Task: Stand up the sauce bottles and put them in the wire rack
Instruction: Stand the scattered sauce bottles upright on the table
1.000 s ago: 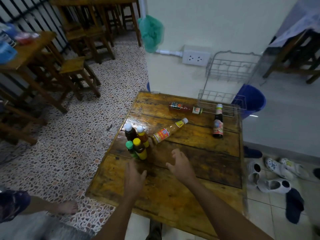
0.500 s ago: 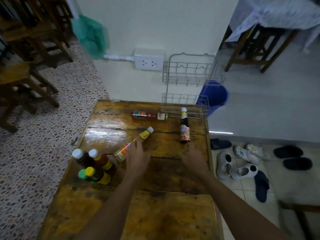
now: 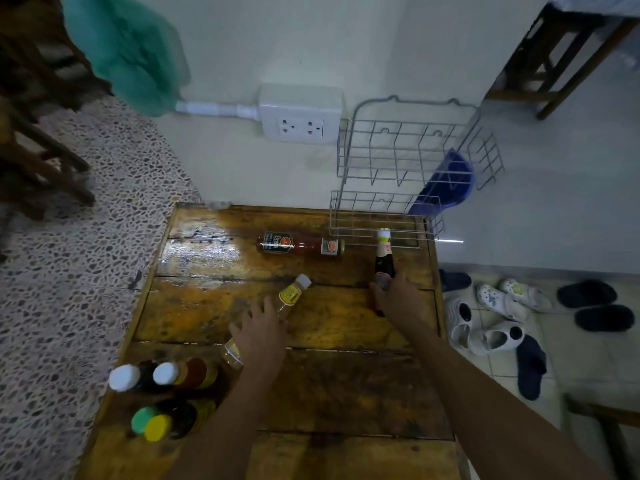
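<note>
Three sauce bottles lie flat on the wooden table. My left hand rests over the body of the amber bottle with a yellow label and white cap. My right hand covers the lower half of the dark bottle, whose white cap points at the rack. A red sauce bottle lies untouched farther back. The two-tier wire rack stands at the table's far right corner against the wall, with nothing in it. How tightly either hand grips is unclear.
Several upright capped bottles cluster at the table's near left. A wall socket and a green bag hang on the wall. A blue bucket stands behind the rack. Shoes lie on the floor to the right.
Both hands have moved forward across the table. The left hand has come onto the amber bottle and the right onto the dark bottle. The view has shifted forward and right.
</note>
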